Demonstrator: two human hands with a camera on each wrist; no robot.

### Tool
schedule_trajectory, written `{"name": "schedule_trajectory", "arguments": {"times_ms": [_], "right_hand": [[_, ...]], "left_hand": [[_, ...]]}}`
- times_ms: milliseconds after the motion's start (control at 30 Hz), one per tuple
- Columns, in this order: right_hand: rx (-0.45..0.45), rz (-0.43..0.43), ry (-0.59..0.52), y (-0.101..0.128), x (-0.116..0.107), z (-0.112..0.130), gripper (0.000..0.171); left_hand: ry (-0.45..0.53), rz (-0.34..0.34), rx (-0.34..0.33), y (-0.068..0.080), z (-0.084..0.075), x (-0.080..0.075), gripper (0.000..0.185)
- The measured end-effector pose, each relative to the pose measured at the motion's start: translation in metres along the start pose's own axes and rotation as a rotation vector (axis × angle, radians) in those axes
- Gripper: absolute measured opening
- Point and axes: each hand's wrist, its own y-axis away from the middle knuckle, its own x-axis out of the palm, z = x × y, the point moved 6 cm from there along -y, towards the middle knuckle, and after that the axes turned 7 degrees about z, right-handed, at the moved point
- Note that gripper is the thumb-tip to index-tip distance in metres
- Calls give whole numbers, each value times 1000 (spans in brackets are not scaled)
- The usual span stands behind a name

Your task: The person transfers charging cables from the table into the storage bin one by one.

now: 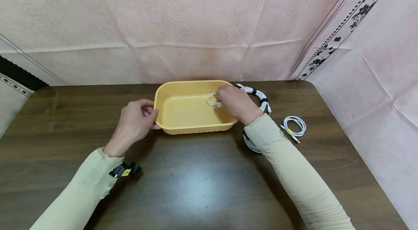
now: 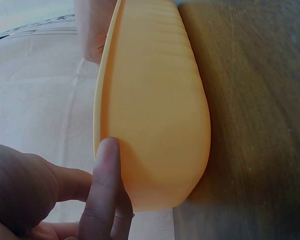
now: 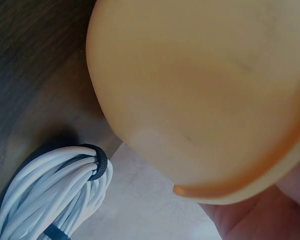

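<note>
A yellow plastic tray (image 1: pixel 183 112) stands near the back edge of the table. My left hand (image 1: pixel 135 119) pinches its left rim; in the left wrist view a finger (image 2: pixel 106 165) lies against the tray's outer wall (image 2: pixel 155 100). Over the tray's right end, my right hand (image 1: pixel 238 103) holds a small coiled white cable (image 1: pixel 210 99) inside it. In the right wrist view the tray wall (image 3: pixel 180 90) hides that cable, and only part of the hand (image 3: pixel 260 215) shows.
Right of the tray lies a larger white cable coil (image 1: pixel 261 96) with black ties. Another white coil (image 1: pixel 251 145) is partly under the right forearm. Farther right sits a white cable (image 1: pixel 300 123) with a yellow tie. Patterned cloth (image 1: pixel 196 23) hangs behind the wooden table (image 1: pixel 189 172).
</note>
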Motion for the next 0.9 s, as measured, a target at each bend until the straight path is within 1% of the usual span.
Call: {"name": "schedule_trajectory", "arguments": {"times_ms": [333,600,900], "right_hand": [[14,15,-6,-3,5,0,24],[9,11,5,-3,6,1,22],[35,33,-3,-6,9,1,24]], "left_hand": [[20,19,-8,0,0,1,36],[21,15,1,1,0,1,35],[19,17,4,0,0,1,36]]}}
